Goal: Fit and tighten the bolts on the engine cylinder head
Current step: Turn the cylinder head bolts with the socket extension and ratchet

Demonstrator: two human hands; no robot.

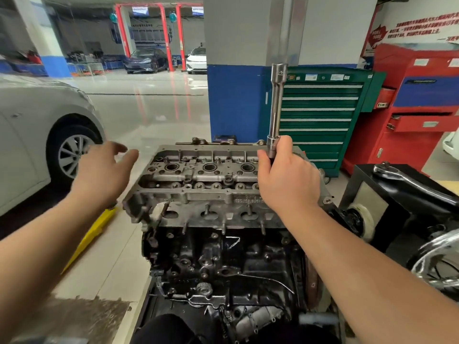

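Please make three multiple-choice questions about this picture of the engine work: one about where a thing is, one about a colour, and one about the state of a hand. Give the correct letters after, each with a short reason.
1. Where is the ratchet handle?
A. On the black stand to the right of the engine
B. In the left hand
C. On the floor by the car wheel

2. What colour is the drawer cabinet straight behind the cylinder head?
A. Yellow
B. Green
C. White

3. What is the right hand doing?
A. Hanging loose with nothing in it
B. Pressing flat on the cylinder head
C. Gripping the lower end of the upright extension bar

Answers:
1 A, it lies on the black stand.
2 B, its drawer fronts are green.
3 C, the fingers curl round the bar, while the left hand is open and holds nothing.
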